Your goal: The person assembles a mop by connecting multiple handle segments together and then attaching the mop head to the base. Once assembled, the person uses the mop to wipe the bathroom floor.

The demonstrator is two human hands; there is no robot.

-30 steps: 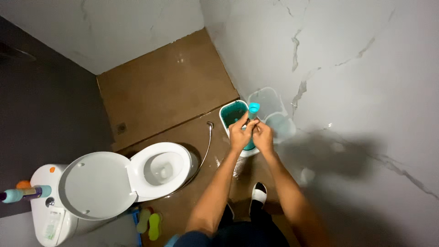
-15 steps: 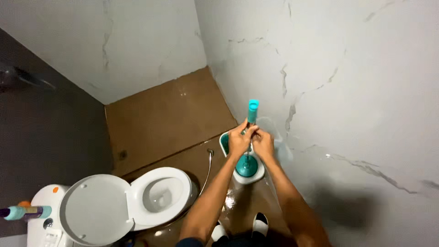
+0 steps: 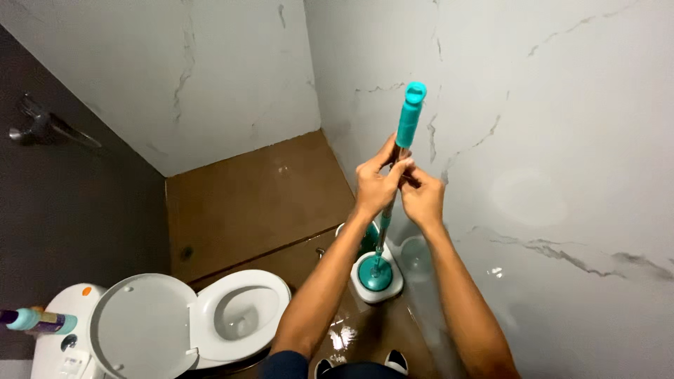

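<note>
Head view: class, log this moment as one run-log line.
left hand: grips teal-handled spin mop | right hand: grips pole | mop head: in white bucket

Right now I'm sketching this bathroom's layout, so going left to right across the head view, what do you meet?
Wall tap → toilet tank → raised toilet lid → toilet bowl → left hand on the teal mop handle → right hand → marble wall.

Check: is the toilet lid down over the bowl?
No. The toilet lid stands raised, leaving the bowl open, while both hands grip the teal mop handle beside the wall.
</note>
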